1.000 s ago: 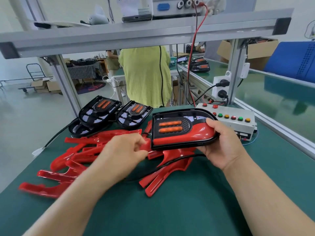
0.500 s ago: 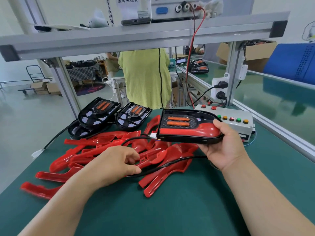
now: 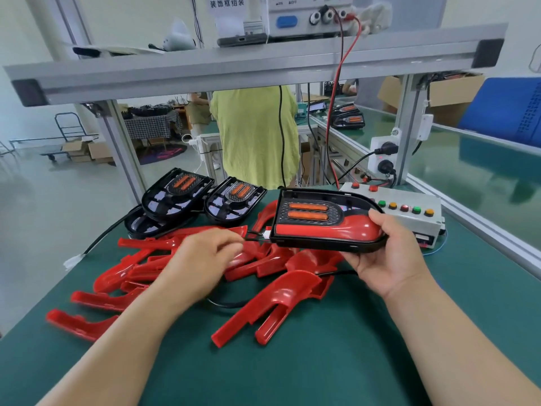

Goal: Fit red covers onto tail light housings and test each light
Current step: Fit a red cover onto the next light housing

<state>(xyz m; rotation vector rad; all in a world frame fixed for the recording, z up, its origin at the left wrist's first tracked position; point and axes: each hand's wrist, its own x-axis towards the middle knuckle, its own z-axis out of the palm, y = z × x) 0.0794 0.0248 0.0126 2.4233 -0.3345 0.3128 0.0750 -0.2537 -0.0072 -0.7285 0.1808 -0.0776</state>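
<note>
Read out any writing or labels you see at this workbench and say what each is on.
"装饰框组装": white paper sign at the top, above the shelf.
"ON", "OFF": power supply front, small and faint.
Blue crate: raised lettering, too blurred to read.
Button box: no legible labels.

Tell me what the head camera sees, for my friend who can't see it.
The right hand holds a tail light housing with its red cover on, above loose red covers on a green table. The left hand pinches the housing's black wire.
</note>
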